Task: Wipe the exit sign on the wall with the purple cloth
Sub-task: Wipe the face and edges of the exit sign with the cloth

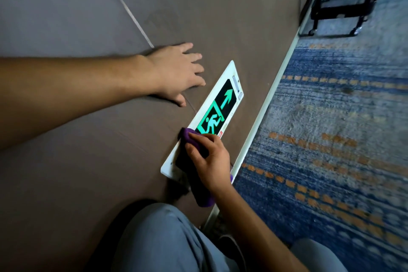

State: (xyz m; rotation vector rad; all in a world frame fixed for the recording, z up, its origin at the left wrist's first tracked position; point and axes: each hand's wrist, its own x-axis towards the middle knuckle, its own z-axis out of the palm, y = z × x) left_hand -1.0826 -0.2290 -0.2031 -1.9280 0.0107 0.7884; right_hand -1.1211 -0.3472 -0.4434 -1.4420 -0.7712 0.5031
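Note:
The exit sign [223, 104] is a white-framed panel low on the brown wall, with a glowing green running figure and arrow on black. My right hand [209, 159] is shut on the purple cloth [194, 168] and presses it against the near end of the sign, covering that part. The cloth's tail hangs down below my wrist. My left hand [178, 73] lies flat on the wall just above the sign, fingers spread, holding nothing.
A white skirting strip [265, 112] runs along the wall's foot beside a blue carpet with orange dashes [331, 139]. A black wheeled cart frame [344, 0] stands on the carpet further along. My knees in grey trousers [167, 240] are close to the wall.

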